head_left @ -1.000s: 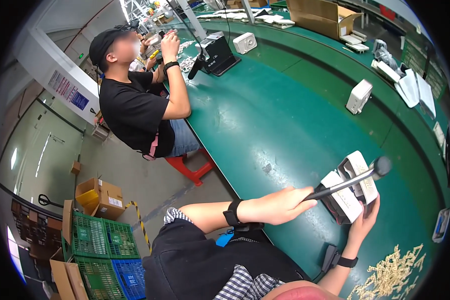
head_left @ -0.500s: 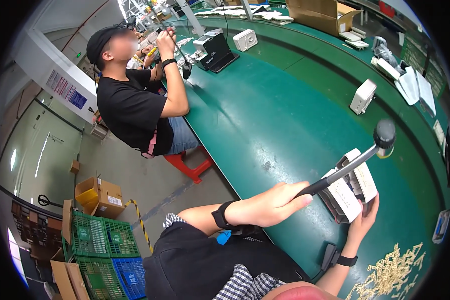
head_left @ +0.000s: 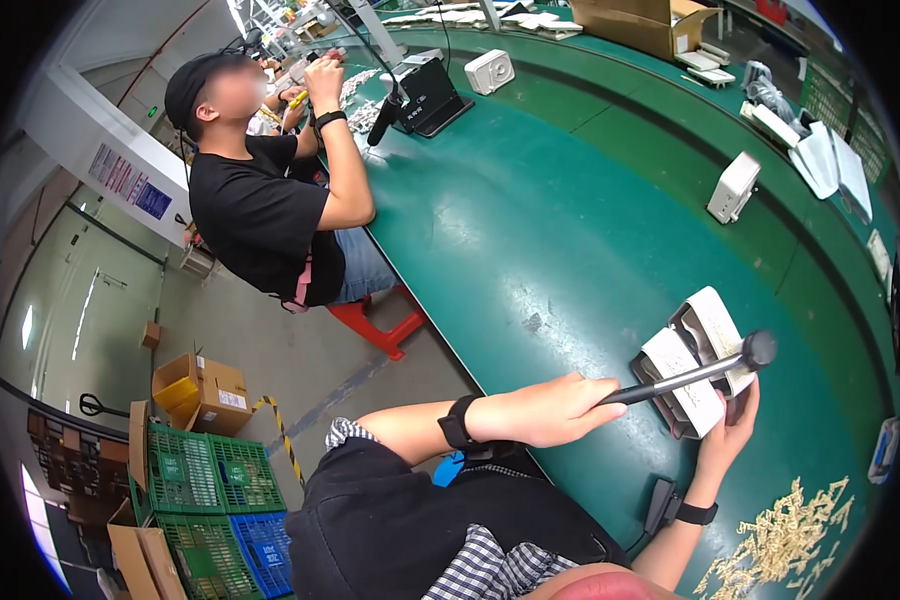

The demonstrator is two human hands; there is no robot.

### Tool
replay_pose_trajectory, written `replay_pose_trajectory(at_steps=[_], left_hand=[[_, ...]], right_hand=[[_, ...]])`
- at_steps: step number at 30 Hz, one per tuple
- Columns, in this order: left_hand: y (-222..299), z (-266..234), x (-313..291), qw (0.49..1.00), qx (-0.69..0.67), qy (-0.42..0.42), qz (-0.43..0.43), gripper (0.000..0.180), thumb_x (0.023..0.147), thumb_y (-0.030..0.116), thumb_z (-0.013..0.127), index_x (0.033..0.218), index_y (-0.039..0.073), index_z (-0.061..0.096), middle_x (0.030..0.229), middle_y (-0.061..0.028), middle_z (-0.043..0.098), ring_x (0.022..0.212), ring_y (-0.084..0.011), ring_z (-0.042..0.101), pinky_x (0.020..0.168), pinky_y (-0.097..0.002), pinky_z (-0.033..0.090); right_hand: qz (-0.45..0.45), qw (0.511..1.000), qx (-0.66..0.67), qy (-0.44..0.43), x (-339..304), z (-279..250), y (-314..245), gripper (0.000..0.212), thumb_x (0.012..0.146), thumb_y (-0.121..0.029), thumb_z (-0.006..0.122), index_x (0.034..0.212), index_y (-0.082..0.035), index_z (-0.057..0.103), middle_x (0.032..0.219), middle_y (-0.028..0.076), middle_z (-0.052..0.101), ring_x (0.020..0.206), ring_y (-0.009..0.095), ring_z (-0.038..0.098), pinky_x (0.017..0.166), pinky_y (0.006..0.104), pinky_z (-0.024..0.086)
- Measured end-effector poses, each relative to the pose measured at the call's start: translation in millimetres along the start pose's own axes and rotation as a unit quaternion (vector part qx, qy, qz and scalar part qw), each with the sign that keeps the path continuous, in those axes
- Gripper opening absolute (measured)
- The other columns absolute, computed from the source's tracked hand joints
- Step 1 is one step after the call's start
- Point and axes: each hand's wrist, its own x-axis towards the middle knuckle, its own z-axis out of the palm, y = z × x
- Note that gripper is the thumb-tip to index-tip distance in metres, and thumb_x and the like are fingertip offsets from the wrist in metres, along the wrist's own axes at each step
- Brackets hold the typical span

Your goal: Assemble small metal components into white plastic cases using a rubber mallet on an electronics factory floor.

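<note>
My left hand (head_left: 550,410) is closed round the black grip of a mallet (head_left: 685,376). The mallet has a bent grey shaft and a round black head. That head now appears over the right edge of a white plastic housing (head_left: 682,360); whether they touch I cannot tell. The housing lies on the green table, with two white sides and a dark gap between them. My right hand (head_left: 732,430) grips its near right corner, thumb on the near side and fingers round the outer side. Part of the housing is hidden behind the mallet.
Small beige pieces (head_left: 780,540) lie heaped at the near right. White box-shaped units (head_left: 734,188) stand farther along the green table (head_left: 530,230). A co-worker (head_left: 260,200) sits at the left edge on a red stool (head_left: 390,330). Crates (head_left: 185,470) and cartons (head_left: 215,390) stand on the floor.
My left hand has swung the mallet head down from above the housing to its right edge. The housing and my right hand have barely shifted. The co-worker's raised hands moved slightly.
</note>
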Motion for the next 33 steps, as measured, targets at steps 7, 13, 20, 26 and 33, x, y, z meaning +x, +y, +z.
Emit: replay_pose_trajectory(at_steps=[7, 13, 20, 26, 33], left_hand=[[-1.1, 0.6, 2.6, 0.999, -0.003, -0.03, 0.034, 0.028, 0.101, 0.026, 0.045, 0.086, 0.002, 0.045, 0.055, -0.0131, 0.044, 0.045, -0.026, 0.045, 0.045, -0.0376, 0.033], [-7.8, -9.0, -4.3, 0.999, -0.027, -0.031, -0.025, 0.03, 0.101, 0.027, 0.045, 0.085, 0.002, 0.047, 0.055, -0.0066, 0.043, 0.047, -0.0164, 0.045, 0.046, -0.0327, 0.035], [2.3, -36.6, -22.3, 0.998, -0.04, 0.049, -0.008, 0.039, 0.097, 0.038, 0.052, 0.085, 0.002, 0.051, 0.057, 0.0001, 0.045, 0.049, -0.008, 0.041, 0.045, -0.0255, 0.032], [-11.7, -42.4, -68.2, 0.999, -0.017, 0.037, 0.011, 0.037, 0.095, 0.036, 0.052, 0.086, 0.0, 0.052, 0.059, -0.0022, 0.047, 0.052, -0.0118, 0.046, 0.049, -0.0268, 0.037], [-4.2, -16.6, -54.3, 0.995, -0.075, 0.003, -0.058, 0.041, 0.096, 0.04, 0.05, 0.086, 0.0, 0.049, 0.061, -0.0006, 0.047, 0.051, -0.01, 0.044, 0.047, -0.0244, 0.034]], right_hand=[[-0.017, 1.0, -0.014, -0.013, 2.6, -0.2, 13.0, 0.058, 0.089, 0.006, 0.055, 0.143, 0.004, 0.033, 0.137, 0.016, 0.046, 0.123, 0.023, 0.049, 0.103, 0.0339, 0.04], [0.015, 1.0, 0.003, 0.003, -3.0, 19.9, -5.6, 0.055, 0.086, 0.008, 0.059, 0.137, 0.004, 0.04, 0.131, 0.015, 0.05, 0.12, 0.022, 0.051, 0.103, 0.0341, 0.04], [-0.2, 0.979, -0.04, 0.026, -0.2, 15.5, -21.5, 0.072, 0.082, -0.05, 0.067, 0.13, -0.001, 0.047, 0.137, 0.02, 0.044, 0.131, 0.034, 0.041, 0.107, 0.0471, 0.034], [-0.269, 0.909, -0.317, -0.023, 5.2, 21.8, -49.5, 0.057, 0.063, -0.044, 0.083, 0.1, -0.006, 0.06, 0.135, 0.022, 0.043, 0.129, 0.049, 0.037, 0.103, 0.0554, 0.035], [-0.268, 0.927, -0.261, -0.013, -4.4, 17.0, -43.4, 0.051, 0.055, -0.026, 0.088, 0.09, -0.006, 0.056, 0.134, 0.017, 0.046, 0.129, 0.045, 0.04, 0.102, 0.053, 0.038]])
